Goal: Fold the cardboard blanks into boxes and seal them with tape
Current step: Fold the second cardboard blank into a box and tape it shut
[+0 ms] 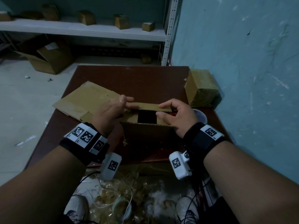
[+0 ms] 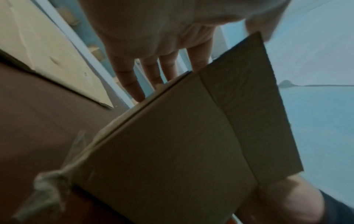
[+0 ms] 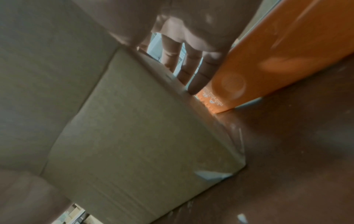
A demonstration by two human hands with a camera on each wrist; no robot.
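Note:
A brown cardboard box (image 1: 145, 136) stands on the dark brown table (image 1: 129, 78) with its top partly open. Its far flap (image 1: 148, 107) is tilted in over the dark opening. My left hand (image 1: 111, 110) lies at the flap's left end, fingers straight against the box. In the left wrist view those fingers (image 2: 132, 84) reach down behind the box (image 2: 172, 151). My right hand (image 1: 178, 117) pinches the flap's right end, fingers on top, thumb under the edge. The right wrist view shows the box (image 3: 143, 128) side and my right hand's fingers (image 3: 199, 78) at its edge.
Flat cardboard blanks (image 1: 84, 101) lie on the table's left. A taped box (image 1: 200, 88) sits at the right edge by the blue wall. A white roll (image 1: 201, 118) peeks out behind my right hand, next to an orange object (image 3: 268, 60). Shelves with small boxes (image 1: 121, 21) stand behind.

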